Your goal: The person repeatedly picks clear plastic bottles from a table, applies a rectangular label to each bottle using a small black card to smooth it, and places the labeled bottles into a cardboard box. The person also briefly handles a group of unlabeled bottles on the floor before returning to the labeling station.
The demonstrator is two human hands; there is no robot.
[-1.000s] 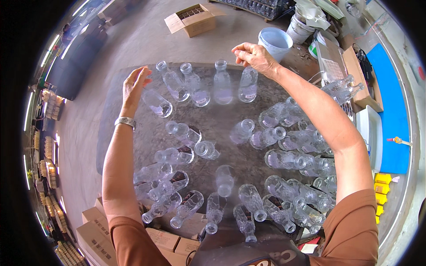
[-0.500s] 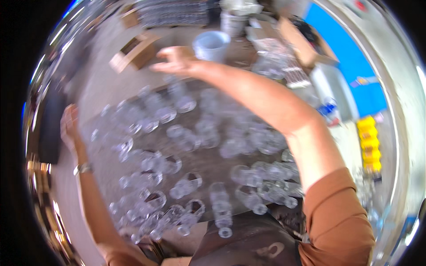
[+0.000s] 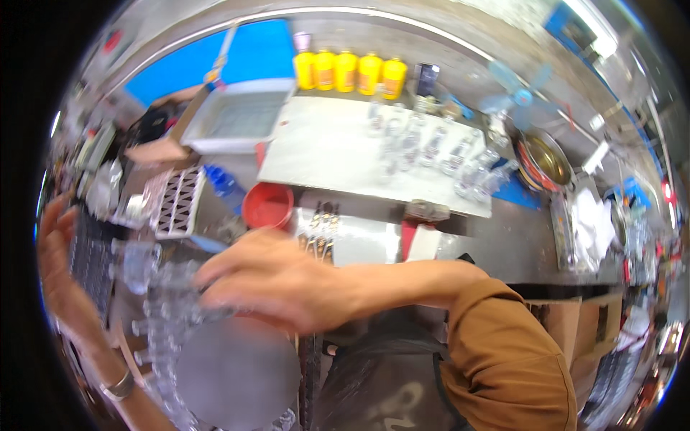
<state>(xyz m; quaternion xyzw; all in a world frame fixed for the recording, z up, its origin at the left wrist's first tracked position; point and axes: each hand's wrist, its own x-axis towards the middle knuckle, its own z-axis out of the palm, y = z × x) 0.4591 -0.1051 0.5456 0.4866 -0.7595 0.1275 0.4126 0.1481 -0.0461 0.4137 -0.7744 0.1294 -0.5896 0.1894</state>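
Observation:
My left hand (image 3: pixel 63 269) is raised at the far left, blurred, its fingers spread and nothing visible in them. Across my front reaches my right arm. My right hand (image 3: pixel 280 280) hangs palm down with bent fingers over the left side, and its fingertips are close to clear glass pieces (image 3: pixel 136 267). Motion blur hides whether those fingers touch or grip one. More bottle-like glass pieces (image 3: pixel 154 327) stand close together below. A round grey blur covers part of what lies under my right hand.
On the workbench ahead, a white board (image 3: pixel 323 144) bears several clear glass bottles (image 3: pixel 431 147). Behind it stand yellow bottles (image 3: pixel 346 72) and a small blue fan (image 3: pixel 521 97). A white tub (image 3: pixel 237 115), a red bucket (image 3: pixel 268 206) and a metal bowl (image 3: pixel 546 161) sit around it.
My view has swung right, from the table of glass pieces to the workbench. The glass pieces now show only at lower left. My right hand now appears lower, over them.

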